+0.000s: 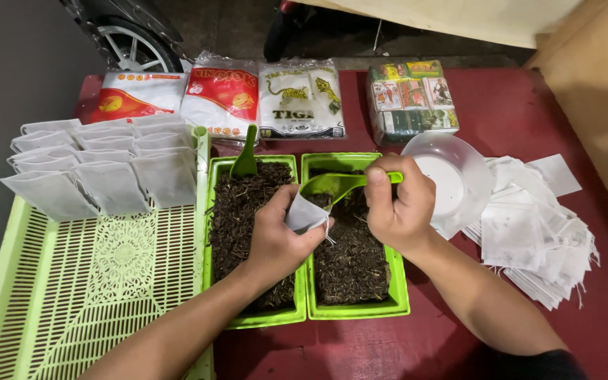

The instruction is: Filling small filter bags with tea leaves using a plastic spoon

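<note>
My left hand [276, 236] pinches a small white filter bag [302, 213] held open above the gap between two green trays. My right hand [399, 204] grips the handle of a green scoop [332, 184], whose bowl points at the bag's mouth. Both trays, the left green tray [262, 318] and the right green tray [360, 309], hold dark loose tea leaves [350, 257]. A second green scoop [245, 158] stands stuck in the leaves of the left tray.
A green lattice basket [72, 281] at the left carries rows of filled white bags [107, 165]. Sealed packets [223, 95] and a wrapped bundle of small boxes [411, 98] lie at the back. A clear bowl [459, 176] and a pile of flat white bags [536, 239] sit at the right on the red table [459, 338].
</note>
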